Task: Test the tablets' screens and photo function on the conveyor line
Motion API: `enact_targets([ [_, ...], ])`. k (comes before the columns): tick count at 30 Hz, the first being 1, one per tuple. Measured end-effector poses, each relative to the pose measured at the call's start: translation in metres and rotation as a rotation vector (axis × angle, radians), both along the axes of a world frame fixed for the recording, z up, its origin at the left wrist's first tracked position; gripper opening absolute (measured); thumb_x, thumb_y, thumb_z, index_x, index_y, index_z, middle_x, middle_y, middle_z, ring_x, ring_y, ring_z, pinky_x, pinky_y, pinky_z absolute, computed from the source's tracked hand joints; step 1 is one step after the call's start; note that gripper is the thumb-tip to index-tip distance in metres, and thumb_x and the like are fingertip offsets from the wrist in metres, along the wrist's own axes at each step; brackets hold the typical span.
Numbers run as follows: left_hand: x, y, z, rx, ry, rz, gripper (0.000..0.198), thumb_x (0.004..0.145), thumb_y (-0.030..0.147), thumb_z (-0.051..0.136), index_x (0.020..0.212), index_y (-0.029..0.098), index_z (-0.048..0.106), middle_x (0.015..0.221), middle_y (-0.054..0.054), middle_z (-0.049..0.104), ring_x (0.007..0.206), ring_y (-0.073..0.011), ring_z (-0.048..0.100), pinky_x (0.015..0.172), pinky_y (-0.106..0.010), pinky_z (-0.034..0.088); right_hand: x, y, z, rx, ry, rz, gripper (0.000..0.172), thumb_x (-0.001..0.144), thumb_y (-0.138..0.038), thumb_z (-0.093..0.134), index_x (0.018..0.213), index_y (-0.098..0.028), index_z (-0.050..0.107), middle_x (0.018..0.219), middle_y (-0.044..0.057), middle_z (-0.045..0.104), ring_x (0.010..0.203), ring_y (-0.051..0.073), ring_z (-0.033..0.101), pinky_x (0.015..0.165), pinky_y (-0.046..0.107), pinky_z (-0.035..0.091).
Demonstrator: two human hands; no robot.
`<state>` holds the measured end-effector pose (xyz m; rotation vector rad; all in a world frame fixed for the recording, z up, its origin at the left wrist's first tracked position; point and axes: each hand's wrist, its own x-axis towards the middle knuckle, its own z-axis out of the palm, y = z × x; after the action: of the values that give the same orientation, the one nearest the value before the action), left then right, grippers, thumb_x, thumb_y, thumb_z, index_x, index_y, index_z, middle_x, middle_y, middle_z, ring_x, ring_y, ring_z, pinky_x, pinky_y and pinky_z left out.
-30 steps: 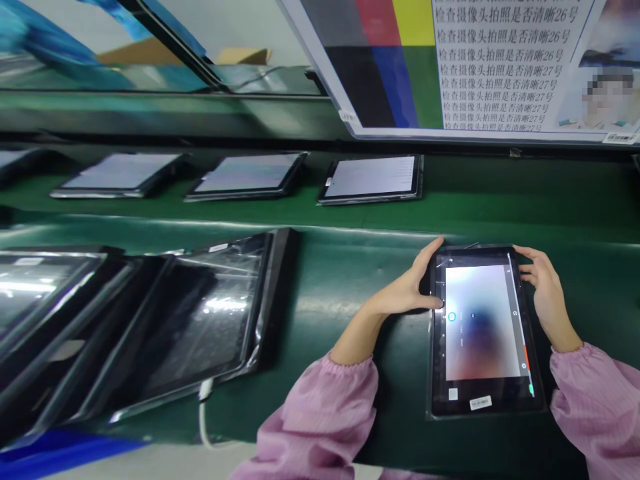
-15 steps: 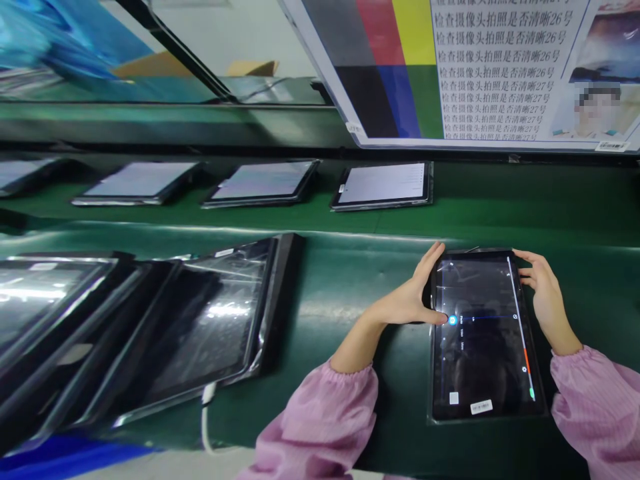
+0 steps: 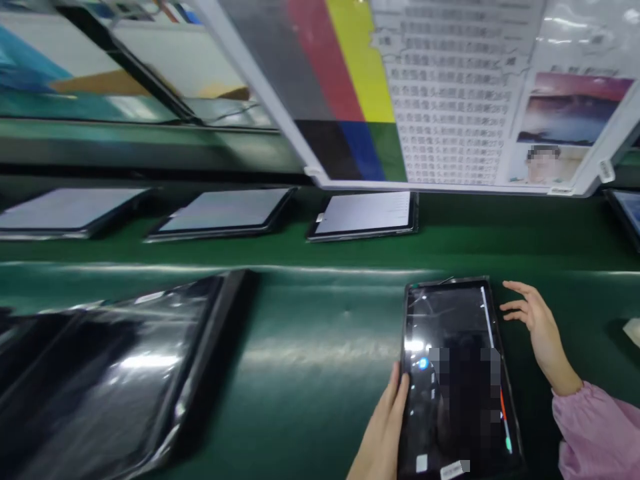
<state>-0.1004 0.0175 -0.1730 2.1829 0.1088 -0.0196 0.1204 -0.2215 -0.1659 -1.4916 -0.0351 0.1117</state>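
Note:
A black tablet (image 3: 453, 320) in clear film, its screen lit with a camera-type display and a blue round button, lies lengthwise in front of me. Along its left edge is my left hand (image 3: 385, 423), closed on that side, with part of the grip hidden behind the tablet. My right hand (image 3: 537, 333) hovers off the tablet's right edge with its fingers loosely apart and nothing in them. A small white label (image 3: 451, 471) sticks to the lower part of the screen.
Beyond the green work surface (image 3: 310, 373), several tablets with pale screens, one of them a tablet (image 3: 367, 213), lie in a row. Above hangs a chart board (image 3: 345, 80) with colour blocks and text. Wrapped dark tablets (image 3: 135, 373) overlap at left. A white scrap (image 3: 634, 330) lies far right.
My left hand has slid down from the screen and upper left corner to the left edge. The right hand has come off the right edge. The view has tilted up.

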Motion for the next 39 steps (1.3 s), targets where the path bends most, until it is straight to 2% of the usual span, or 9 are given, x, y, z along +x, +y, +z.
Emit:
enact_targets([
  [3, 0.023, -0.008, -0.017, 0.056, -0.093, 0.089, 0.136, 0.056, 0.029, 0.086, 0.158, 0.06, 0.003, 0.173, 0.01, 0.004, 0.151, -0.0512, 0.026, 0.111, -0.074, 0.044, 0.0, 0.001, -0.002, -0.021, -0.024, -0.046, 0.046, 0.101, -0.059, 0.043, 0.115, -0.023, 0.069, 0.133, 0.013, 0.066, 0.088, 0.025, 0.07, 0.067, 0.04, 0.06],
  [6, 0.073, -0.006, -0.019, 0.057, -0.141, -0.007, 0.121, 0.071, 0.038, 0.081, 0.162, 0.052, 0.002, 0.174, 0.002, 0.005, 0.155, -0.0485, 0.019, 0.116, -0.074, 0.038, 0.001, 0.003, -0.002, -0.048, -0.06, -0.13, 0.046, 0.102, -0.058, 0.041, 0.117, -0.024, 0.069, 0.13, 0.011, 0.067, 0.103, 0.028, 0.068, 0.082, 0.045, 0.06],
  [11, 0.196, -0.019, -0.015, 0.033, -0.291, -0.09, 0.129, 0.068, 0.033, 0.086, 0.165, 0.033, 0.0, 0.173, -0.016, 0.008, 0.158, -0.0446, 0.01, 0.126, -0.067, 0.023, -0.003, 0.003, 0.003, -0.12, -0.183, -0.281, 0.047, 0.101, -0.057, 0.045, 0.134, -0.029, 0.062, 0.157, 0.007, 0.044, 0.147, 0.029, 0.036, 0.124, 0.054, 0.026],
  [15, 0.29, -0.047, -0.013, -0.072, -0.319, -0.036, 0.123, 0.06, 0.026, 0.088, 0.161, 0.015, 0.018, 0.167, -0.027, 0.023, 0.158, -0.044, 0.01, 0.128, -0.065, 0.014, -0.006, 0.002, 0.004, -0.231, -0.23, -0.279, 0.052, 0.104, -0.058, 0.04, 0.148, -0.034, 0.051, 0.164, 0.006, 0.03, 0.153, 0.031, 0.026, 0.125, 0.058, 0.022],
  [19, 0.34, -0.062, -0.013, -0.212, -0.353, 0.034, 0.107, 0.062, 0.015, 0.079, 0.156, 0.013, 0.029, 0.167, -0.025, 0.025, 0.158, -0.0423, 0.016, 0.129, -0.058, 0.017, -0.005, 0.002, -0.001, -0.302, -0.232, -0.242, 0.055, 0.104, -0.06, 0.039, 0.153, -0.037, 0.046, 0.167, 0.005, 0.026, 0.154, 0.034, 0.021, 0.123, 0.062, 0.024],
  [27, 0.313, -0.033, -0.005, -0.135, -0.525, 0.142, 0.069, 0.069, 0.002, 0.054, 0.135, 0.023, 0.057, 0.151, -0.012, 0.051, 0.144, -0.032, 0.047, 0.125, -0.054, 0.032, -0.009, -0.002, -0.012, -0.432, -0.249, -0.175, 0.062, 0.101, -0.065, 0.038, 0.155, -0.034, 0.043, 0.167, 0.008, 0.026, 0.152, 0.041, 0.022, 0.119, 0.068, 0.025],
  [32, 0.293, 0.068, 0.022, 0.042, -0.599, 0.394, 0.04, 0.072, 0.004, 0.059, 0.106, 0.023, 0.065, 0.127, -0.011, 0.063, 0.132, -0.0369, 0.052, 0.12, -0.058, 0.031, -0.015, 0.0, -0.013, -0.555, -0.294, -0.136, 0.064, 0.1, -0.065, 0.039, 0.156, -0.035, 0.041, 0.166, 0.007, 0.027, 0.152, 0.046, 0.021, 0.117, 0.076, 0.018],
  [36, 0.278, 0.152, 0.035, 0.12, -0.53, 0.703, 0.055, 0.07, 0.011, 0.074, 0.122, 0.015, 0.056, 0.138, -0.018, 0.05, 0.139, -0.048, 0.035, 0.117, -0.072, 0.019, -0.012, -0.001, -0.025, -0.593, -0.307, -0.106, 0.06, 0.091, -0.072, 0.042, 0.15, -0.06, 0.039, 0.164, -0.001, 0.033, 0.15, 0.048, 0.026, 0.114, 0.082, 0.023],
  [39, 0.27, 0.18, 0.033, 0.139, -0.452, 0.801, 0.057, 0.076, 0.022, 0.079, 0.128, 0.016, 0.055, 0.142, -0.015, 0.046, 0.139, -0.0438, 0.036, 0.116, -0.072, 0.022, -0.001, -0.008, -0.044, -0.621, -0.283, -0.087, 0.058, 0.083, -0.077, 0.046, 0.14, -0.075, 0.038, 0.16, -0.004, 0.036, 0.147, 0.05, 0.03, 0.109, 0.085, 0.027],
])
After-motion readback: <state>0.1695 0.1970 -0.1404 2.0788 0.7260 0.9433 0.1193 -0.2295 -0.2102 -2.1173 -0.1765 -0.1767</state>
